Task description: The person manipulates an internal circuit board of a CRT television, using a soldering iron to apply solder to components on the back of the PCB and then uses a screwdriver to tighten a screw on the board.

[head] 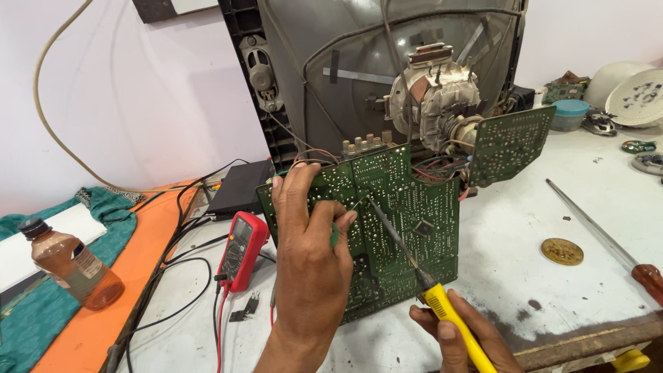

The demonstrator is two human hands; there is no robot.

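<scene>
The right hand (pixel 459 331) sits lowest in view, fingers closed around the yellow handle of a soldering iron (pixel 414 269). The iron's long axis runs diagonally, from the handle at lower right up and to the left, and its thin metal tip points at the upper middle of the board (pixel 407 207), touching or almost touching it just right of the left hand's fingertips. The left hand (pixel 311 242) rises from the bottom edge with the forearm nearly vertical, back toward the camera. Its fingers curl over the board's upper left edge, gripping it, and something small and green shows between thumb and finger.

The green board stands tilted on its lower edge on the white tabletop (pixel 525 228), solder side toward the camera.

Left of the left hand lies a red multimeter (pixel 242 250) among black leads, and further left a brown bottle (pixel 69 262) stands on an orange cloth. Right of the right hand lie a brass disc (pixel 561 251) and a long screwdriver (pixel 601 235). Behind the board stands an opened tube television (pixel 387 76), with a smaller green board (pixel 507 144) hanging at its neck.
</scene>
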